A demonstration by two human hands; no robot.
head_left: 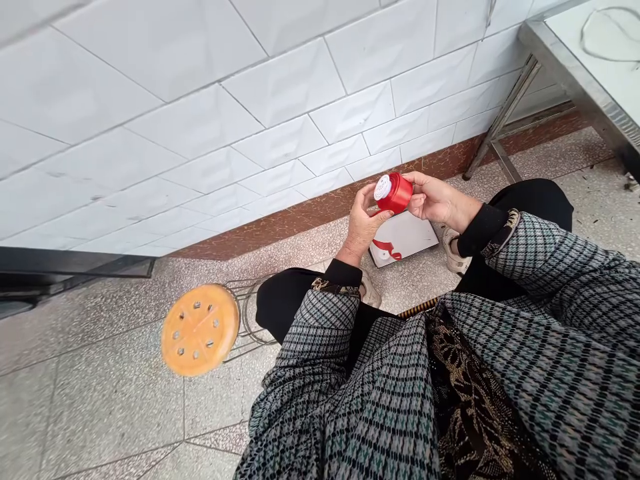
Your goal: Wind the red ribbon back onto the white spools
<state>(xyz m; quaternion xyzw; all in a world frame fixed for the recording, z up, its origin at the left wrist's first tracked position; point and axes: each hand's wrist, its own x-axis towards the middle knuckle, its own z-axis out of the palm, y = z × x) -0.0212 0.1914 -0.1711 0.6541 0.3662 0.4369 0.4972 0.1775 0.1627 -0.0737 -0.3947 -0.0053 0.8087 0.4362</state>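
A small red cylinder with a white perforated end (393, 192) is held up between both hands in front of the tiled wall. My left hand (364, 223) grips it from below, fingers curled round its near side. From the right, my right hand (434, 199) pinches its other end. A white box with a red ribbon mark (404, 238) lies on the floor just under the hands, between my feet.
An orange round stool seat with holes (200, 329) lies tipped on its wire frame at the left. A steel table (585, 63) with angled legs stands at the upper right. White wall tiles (210, 113) meet a brown skirting strip.
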